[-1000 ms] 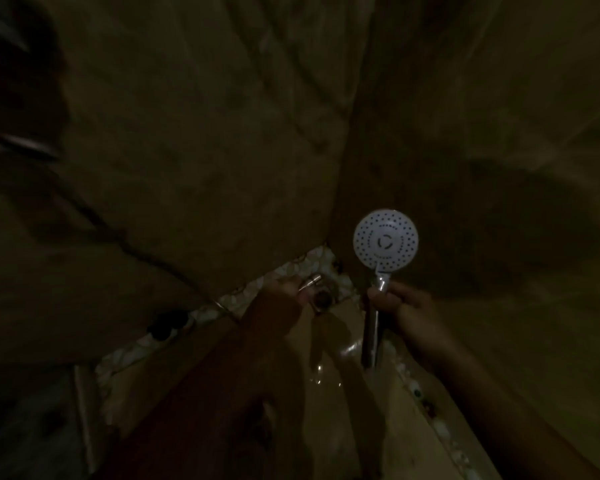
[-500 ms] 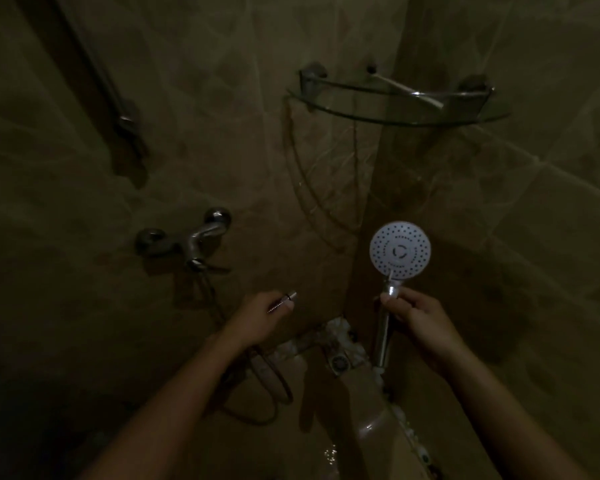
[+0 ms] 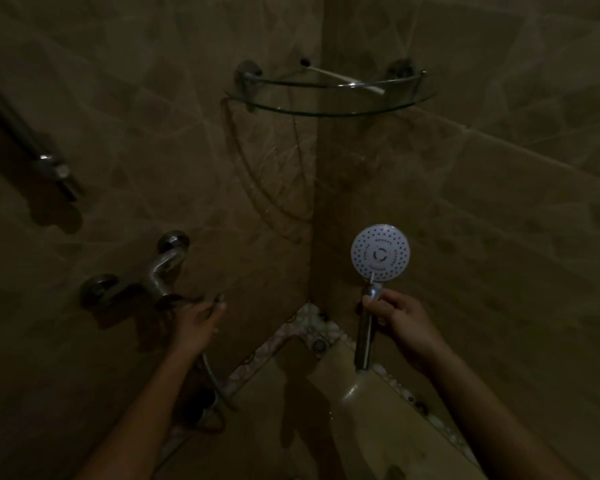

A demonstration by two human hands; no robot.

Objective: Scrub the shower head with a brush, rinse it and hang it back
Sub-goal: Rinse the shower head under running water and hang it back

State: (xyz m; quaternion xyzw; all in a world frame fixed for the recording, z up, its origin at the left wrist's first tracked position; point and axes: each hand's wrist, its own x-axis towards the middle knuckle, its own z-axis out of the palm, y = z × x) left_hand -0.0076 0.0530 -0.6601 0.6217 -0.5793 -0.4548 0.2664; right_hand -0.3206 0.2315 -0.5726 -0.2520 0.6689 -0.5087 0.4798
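The white round shower head (image 3: 380, 252) with its chrome handle (image 3: 365, 337) stands upright, face toward me, near the dim tiled corner. My right hand (image 3: 400, 320) is shut around the handle just below the head. My left hand (image 3: 197, 323) holds the metal end of the shower hose (image 3: 219, 298); the hose (image 3: 211, 372) drops below the wrist to the floor. The hose end and the handle are apart. A brush with a pale handle (image 3: 347, 79) lies on the glass corner shelf (image 3: 329, 105) above.
A chrome mixer tap (image 3: 153, 271) is on the left wall just left of my left hand. A wall rail with a bracket (image 3: 49, 168) runs at upper left. Below, a pebble-edged floor (image 3: 291, 327) with a drain (image 3: 318, 344) meets the corner.
The view has tilted up from the floor to the wall, bringing the tap and the shelf into sight. My left hand has moved left, closer to the tap, with the hose end. The shower head stays upright.
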